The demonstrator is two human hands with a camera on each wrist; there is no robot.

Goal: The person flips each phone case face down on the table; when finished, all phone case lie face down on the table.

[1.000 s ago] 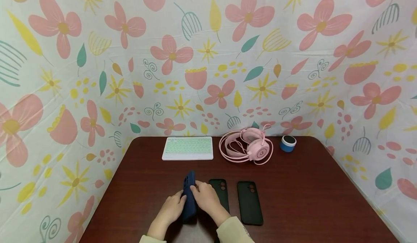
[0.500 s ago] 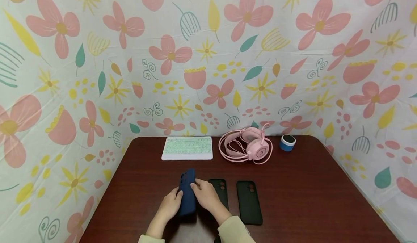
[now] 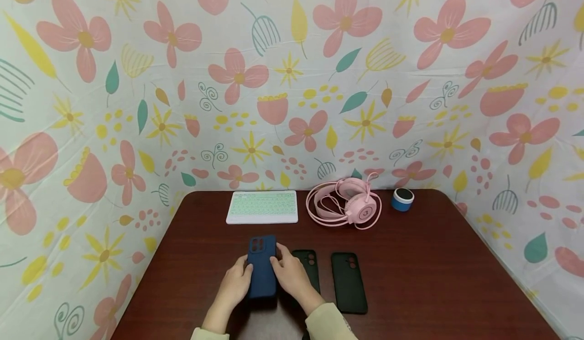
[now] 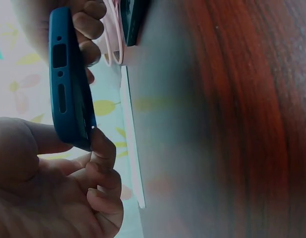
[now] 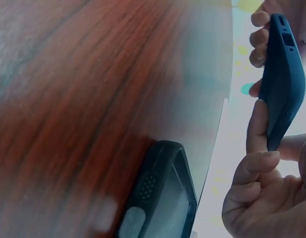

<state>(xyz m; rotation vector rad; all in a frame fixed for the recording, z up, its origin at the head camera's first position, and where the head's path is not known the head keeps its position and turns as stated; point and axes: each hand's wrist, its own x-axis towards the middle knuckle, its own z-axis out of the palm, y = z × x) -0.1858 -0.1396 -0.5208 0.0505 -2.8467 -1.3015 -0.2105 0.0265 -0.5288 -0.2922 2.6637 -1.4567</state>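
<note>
Both hands hold a dark blue phone case [image 3: 262, 279] above the table, its back with the camera cutouts facing up. My left hand [image 3: 234, 281] pinches its left edge between thumb and fingers; my right hand [image 3: 292, 278] pinches the right edge the same way. The left wrist view shows the bottom end of the blue case [image 4: 66, 119] with its port cutouts. Its underside is dark, and I cannot tell whether a phone is inside. A black phone case [image 3: 310, 265] lies beside my right hand, partly hidden by it. Another black phone case [image 3: 349, 285] lies further right.
At the back of the brown table [image 3: 433, 259] are a white keyboard [image 3: 262, 207], pink headphones [image 3: 360, 209] with a looped cable, and a small blue and white cylinder [image 3: 402, 200]. A flower-patterned cloth [image 3: 292, 102] surrounds the table's back and sides.
Both hands have turned the blue phone case from nearly edge-on so that its back with the camera cutouts faces up. The black cases have stayed in place.
</note>
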